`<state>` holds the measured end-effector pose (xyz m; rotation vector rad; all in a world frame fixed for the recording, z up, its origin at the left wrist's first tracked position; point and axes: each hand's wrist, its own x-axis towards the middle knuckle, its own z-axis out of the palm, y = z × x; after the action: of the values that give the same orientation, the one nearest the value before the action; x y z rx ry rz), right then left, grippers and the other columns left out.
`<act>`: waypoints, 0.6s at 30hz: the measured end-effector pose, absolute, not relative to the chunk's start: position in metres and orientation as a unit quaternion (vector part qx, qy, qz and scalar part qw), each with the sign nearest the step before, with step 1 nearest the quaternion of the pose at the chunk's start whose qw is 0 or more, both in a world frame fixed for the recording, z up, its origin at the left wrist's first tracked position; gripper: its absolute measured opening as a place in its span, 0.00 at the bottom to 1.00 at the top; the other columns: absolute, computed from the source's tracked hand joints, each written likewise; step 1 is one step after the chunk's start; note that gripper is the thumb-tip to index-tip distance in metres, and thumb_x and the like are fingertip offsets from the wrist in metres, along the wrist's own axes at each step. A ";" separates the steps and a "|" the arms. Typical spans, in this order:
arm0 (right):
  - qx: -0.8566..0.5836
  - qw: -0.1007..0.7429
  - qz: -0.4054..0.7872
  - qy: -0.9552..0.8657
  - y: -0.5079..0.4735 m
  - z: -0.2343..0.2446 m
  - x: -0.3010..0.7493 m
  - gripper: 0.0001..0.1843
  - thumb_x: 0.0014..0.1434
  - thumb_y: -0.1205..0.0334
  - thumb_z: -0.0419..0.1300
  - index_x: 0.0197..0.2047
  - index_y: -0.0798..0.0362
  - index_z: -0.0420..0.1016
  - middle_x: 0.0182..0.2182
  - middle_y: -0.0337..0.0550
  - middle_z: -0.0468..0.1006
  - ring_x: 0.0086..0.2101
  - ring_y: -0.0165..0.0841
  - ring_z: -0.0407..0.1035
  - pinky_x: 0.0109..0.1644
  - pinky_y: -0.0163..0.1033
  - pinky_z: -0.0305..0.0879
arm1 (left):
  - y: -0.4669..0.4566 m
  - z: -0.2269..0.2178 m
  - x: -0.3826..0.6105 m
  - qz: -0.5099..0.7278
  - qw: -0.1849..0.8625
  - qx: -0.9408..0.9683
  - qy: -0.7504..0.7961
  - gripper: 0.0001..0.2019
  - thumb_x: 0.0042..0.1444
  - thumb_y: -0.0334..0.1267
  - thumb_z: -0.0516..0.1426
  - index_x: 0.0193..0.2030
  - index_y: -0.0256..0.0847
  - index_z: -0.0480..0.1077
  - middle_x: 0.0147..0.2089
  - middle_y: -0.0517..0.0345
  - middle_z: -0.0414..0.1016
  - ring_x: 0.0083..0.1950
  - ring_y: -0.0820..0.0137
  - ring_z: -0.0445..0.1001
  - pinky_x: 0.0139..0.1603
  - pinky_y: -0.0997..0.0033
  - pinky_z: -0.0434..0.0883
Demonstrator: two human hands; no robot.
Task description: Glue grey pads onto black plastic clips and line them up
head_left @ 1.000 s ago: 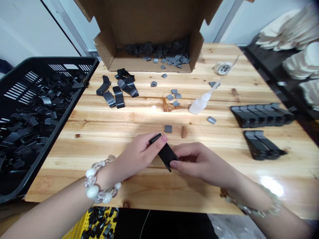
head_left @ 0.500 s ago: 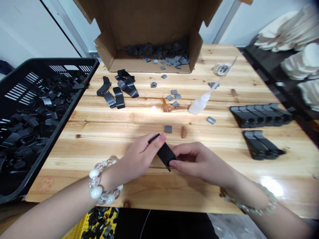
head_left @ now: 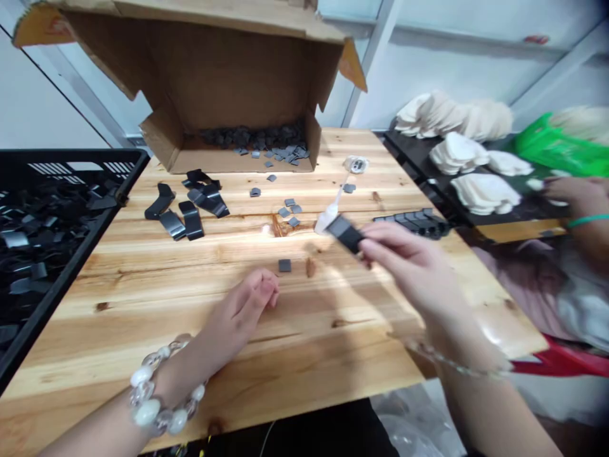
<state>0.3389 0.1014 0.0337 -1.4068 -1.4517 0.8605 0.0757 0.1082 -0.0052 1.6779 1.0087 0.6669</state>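
My right hand (head_left: 404,254) is raised over the table and pinches a flat black plastic clip (head_left: 345,233) between thumb and fingers, close to a white plastic squeeze bottle (head_left: 328,217) lying on the wood. My left hand (head_left: 247,301) rests on the wooden table (head_left: 143,304) with its fingers loosely curled and nothing in them. A small grey square tile (head_left: 284,265) lies just above those fingertips. A beaded bracelet (head_left: 162,393) circles my left wrist.
A black crate of clips (head_left: 71,158) stands at the left, and an open cardboard box of grey tiles (head_left: 190,95) at the back. Loose clips (head_left: 191,220), tiles and a row of black clips (head_left: 419,223) lie on the table. A co-worker's hand (head_left: 583,197) shows at right.
My hands have come apart: the left has let go of the black clip, and the right has carried it up and to the right. The view has swung right and backward.
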 end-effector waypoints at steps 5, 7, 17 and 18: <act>-0.764 0.470 0.222 -0.383 0.081 0.036 0.446 0.11 0.53 0.54 0.65 0.34 0.53 0.75 0.25 0.43 0.69 0.28 0.30 0.63 0.36 0.41 0.59 | 0.103 0.002 0.079 0.278 0.508 0.691 0.432 0.20 0.67 0.51 0.39 0.33 0.42 0.61 0.33 0.60 0.64 0.39 0.69 0.65 0.45 0.70 0.63; -0.801 0.432 0.216 -0.354 0.072 0.028 0.472 0.11 0.50 0.55 0.66 0.31 0.55 0.75 0.24 0.45 0.68 0.26 0.31 0.60 0.33 0.43 0.56 | 0.102 0.002 0.080 0.275 0.514 0.689 0.431 0.20 0.67 0.51 0.40 0.32 0.43 0.61 0.32 0.60 0.64 0.39 0.68 0.65 0.44 0.70 0.64; -0.830 0.298 0.275 -0.382 0.057 0.012 0.485 0.11 0.51 0.52 0.64 0.32 0.52 0.79 0.30 0.53 0.76 0.29 0.36 0.68 0.36 0.42 0.61 | 0.104 0.001 0.081 0.301 0.523 0.670 0.434 0.18 0.67 0.50 0.42 0.34 0.42 0.63 0.32 0.60 0.66 0.38 0.69 0.67 0.45 0.70 0.65; -0.842 0.284 0.259 -0.379 0.059 0.012 0.487 0.10 0.51 0.54 0.65 0.31 0.52 0.79 0.30 0.54 0.77 0.29 0.37 0.68 0.37 0.43 0.61 | 0.104 0.002 0.082 0.304 0.524 0.668 0.433 0.18 0.67 0.49 0.42 0.34 0.42 0.64 0.31 0.60 0.65 0.38 0.69 0.67 0.45 0.70 0.65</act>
<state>0.4871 0.0590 0.0125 -2.2530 -1.0156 0.6927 0.0816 0.1044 0.0016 1.5987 1.0359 0.7274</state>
